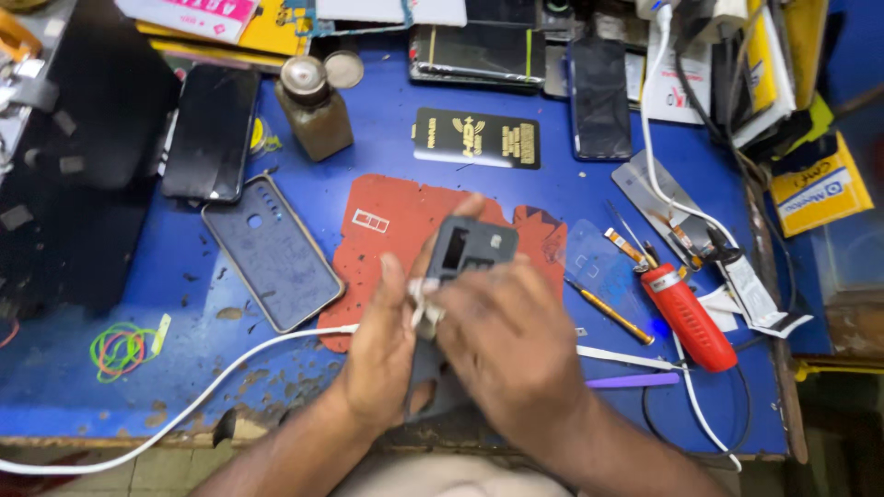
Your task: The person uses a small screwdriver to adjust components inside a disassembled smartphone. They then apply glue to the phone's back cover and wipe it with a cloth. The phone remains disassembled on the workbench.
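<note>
Hands, two [382, 354] [506, 340], grip one grey phone [470, 248] and one cloth [424, 304].

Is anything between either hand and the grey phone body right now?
No. Both the left hand and right hand already grip the phone body; only a small white cloth sits between fingers and phone.

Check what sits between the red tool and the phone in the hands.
Head view: between the red tool and the phone lie a clear film and a yellow-handled screwdriver, on the blue table.
</note>
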A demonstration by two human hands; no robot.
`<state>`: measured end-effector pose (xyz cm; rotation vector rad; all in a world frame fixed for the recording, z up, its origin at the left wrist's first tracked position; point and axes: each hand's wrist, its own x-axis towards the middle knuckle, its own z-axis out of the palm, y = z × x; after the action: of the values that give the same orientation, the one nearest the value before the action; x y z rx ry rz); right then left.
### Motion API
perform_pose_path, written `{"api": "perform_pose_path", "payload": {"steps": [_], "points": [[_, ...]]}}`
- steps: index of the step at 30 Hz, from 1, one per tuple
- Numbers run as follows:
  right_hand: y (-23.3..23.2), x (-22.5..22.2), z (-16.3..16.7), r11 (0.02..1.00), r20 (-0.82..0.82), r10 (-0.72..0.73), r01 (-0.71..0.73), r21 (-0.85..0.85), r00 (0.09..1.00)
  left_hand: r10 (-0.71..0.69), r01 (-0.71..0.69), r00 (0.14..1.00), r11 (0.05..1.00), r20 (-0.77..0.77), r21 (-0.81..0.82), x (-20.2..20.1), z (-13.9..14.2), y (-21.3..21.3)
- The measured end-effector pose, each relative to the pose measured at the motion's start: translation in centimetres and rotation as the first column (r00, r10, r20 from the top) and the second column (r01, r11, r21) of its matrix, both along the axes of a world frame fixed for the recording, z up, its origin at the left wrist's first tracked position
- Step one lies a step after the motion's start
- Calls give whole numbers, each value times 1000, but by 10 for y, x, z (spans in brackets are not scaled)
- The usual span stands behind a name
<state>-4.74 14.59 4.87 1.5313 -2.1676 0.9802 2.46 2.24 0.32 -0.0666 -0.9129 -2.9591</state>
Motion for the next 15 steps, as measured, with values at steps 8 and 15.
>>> {"api": "perform_pose_path", "payload": {"steps": [8,15], "points": [[-10,18,19,998,88,67,-65,-21,994,18,-25,998,993,-62,-113,2,1,-4],[4,-5,1,997,4,-66,67,-41,998,-62,69,995,994,81,-87,2,-1,7]]}}
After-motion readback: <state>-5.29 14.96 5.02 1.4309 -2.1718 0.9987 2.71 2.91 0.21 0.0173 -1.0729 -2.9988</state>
